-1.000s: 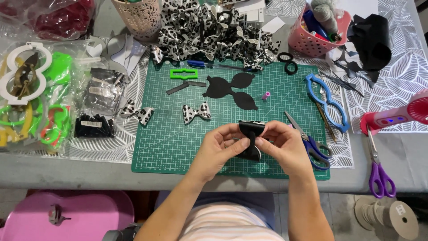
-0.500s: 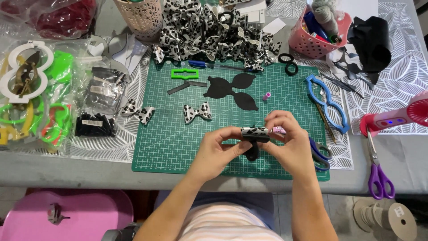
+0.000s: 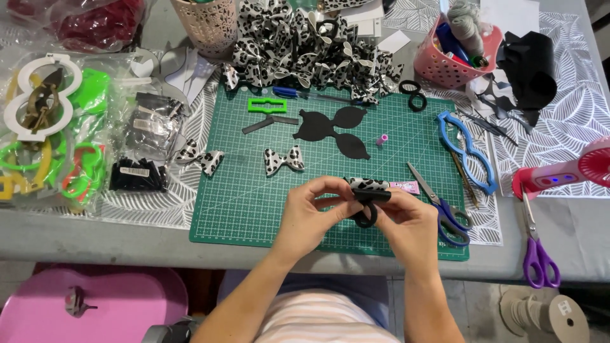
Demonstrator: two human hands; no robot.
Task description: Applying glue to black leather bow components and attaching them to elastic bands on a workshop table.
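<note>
Grey worktop carries a green cutting mat, the landmark for all positions below. Both hands meet above the mat's near edge: the left hand and right hand are together, fingers pinched on one small piece, a leopard-print bow folded over a black strip that curls into a loop beneath it. A second ago the piece was a dark bundle held lower between the palms; now the printed face is turned up and the hands sit a little higher, so the bow appears to be in the folding or wrapping stage, not finished.

On the mat's centre lie a finished printed bow and a black bow-shaped cutout. Blue-handled scissors rest on the mat's right part, just beside the right hand. A heap of printed bows sits beyond the mat's far edge. Purple-handled scissors lie well right of the mat. Green and white templates lie well left of it.
</note>
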